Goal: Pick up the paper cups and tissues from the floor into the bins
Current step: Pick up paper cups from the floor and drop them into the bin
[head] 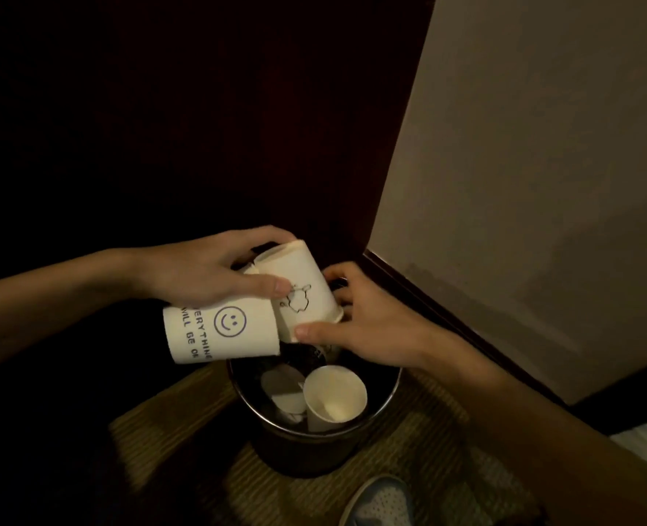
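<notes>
Bin (389,391) sat straight below, lower centre; your left hand (208,273) gripped the smiley cup (223,334), right hand (371,328) pinched the tilted cup (303,286).

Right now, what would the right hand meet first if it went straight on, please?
The doodle cup held by the left hand; the right hand seems to pinch its rim, above the bin.

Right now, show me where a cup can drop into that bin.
Free: the gap inside the round dark bin between its right rim and the lying white paper cup; the patterned carpet left of it. Crowded: the bin's left, with white scraps, and over its far rim, where the left hand and right hand grip printed cups.
</notes>
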A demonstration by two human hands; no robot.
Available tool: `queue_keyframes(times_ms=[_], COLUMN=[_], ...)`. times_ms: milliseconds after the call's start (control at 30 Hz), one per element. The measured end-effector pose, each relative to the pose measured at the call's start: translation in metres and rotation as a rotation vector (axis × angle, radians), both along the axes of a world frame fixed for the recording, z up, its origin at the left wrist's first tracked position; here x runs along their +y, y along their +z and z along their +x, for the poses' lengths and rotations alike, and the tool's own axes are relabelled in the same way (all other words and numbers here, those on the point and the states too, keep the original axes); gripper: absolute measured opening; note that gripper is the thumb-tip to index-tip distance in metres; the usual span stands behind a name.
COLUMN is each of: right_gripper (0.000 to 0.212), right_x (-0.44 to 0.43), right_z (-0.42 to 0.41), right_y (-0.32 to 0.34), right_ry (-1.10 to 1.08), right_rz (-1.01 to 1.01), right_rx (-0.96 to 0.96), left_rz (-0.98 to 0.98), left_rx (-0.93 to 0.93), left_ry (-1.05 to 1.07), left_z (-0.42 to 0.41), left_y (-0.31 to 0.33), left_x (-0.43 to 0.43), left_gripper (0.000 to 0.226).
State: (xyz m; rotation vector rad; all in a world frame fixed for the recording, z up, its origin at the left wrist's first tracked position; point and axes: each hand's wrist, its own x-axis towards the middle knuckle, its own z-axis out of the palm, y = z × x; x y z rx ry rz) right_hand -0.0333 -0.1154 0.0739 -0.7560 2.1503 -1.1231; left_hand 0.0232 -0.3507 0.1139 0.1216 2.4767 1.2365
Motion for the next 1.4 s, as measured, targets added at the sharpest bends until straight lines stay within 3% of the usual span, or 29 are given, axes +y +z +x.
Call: queue_keyframes(times_ms=[133, 200, 367, 600, 867, 967, 1067, 1233, 1400], right_gripper=[0.058, 0.051, 0.059, 0.081, 0.081, 0.087, 0.075, 0.034, 0.036], right_x=[0.012, 0.019, 0.031, 0.028, 0.013, 0.008, -0.003, -0.017, -0.028], right_z=[-0.016, -0.023, -0.033, -0.031, -0.021, -0.022, -0.024, -0.025, -0.022], right_y=[0.022, 0.031, 0.018, -0.001, -0.014, -0.010, -0.001, 0.008, 0.005], right_ry=[-0.103, -0.128, 0.066, 0.225, 0.368, 0.270, 0.085, -0.068, -0.131], right_rz=[-0.056, 0.000, 0.570, 0.864, 0.969, 0.827, 0.397, 0.030, -0.069], right_rx=[0.042, 0.159, 0.647, 0.504, 0.304, 0.394, 0.458, 0.153, -0.038], left_rz=[0.020, -0.054, -0.147, -0.115, -0.056, 0.002, 0.086, 0.101, -0.009], left_rx=[0.105, 0.121, 0.138, 0.177, 0.191, 0.206, 0.291, 0.546, 0.607], left_ry=[0.076, 0.076, -0.005, -0.039, 0.036, 0.047, 0.099, 0.325, 0.332], left_z=[-0.005, -0.006, -0.002, -0.003, -0.005, -0.004, -0.005, -0.010, -0.011], left_y=[-0.005, -0.007, -0.009, -0.015, -0.026, -0.031, -0.031, -0.045, -0.071], left_x=[-0.004, -0.007, -0.005, 0.001, 0.002, 0.003, 0.004, 0.011, 0.018], left_gripper=[0.070, 0.077, 0.068, 0.055, 0.050, 0.047, 0.041, 0.038, 0.041])
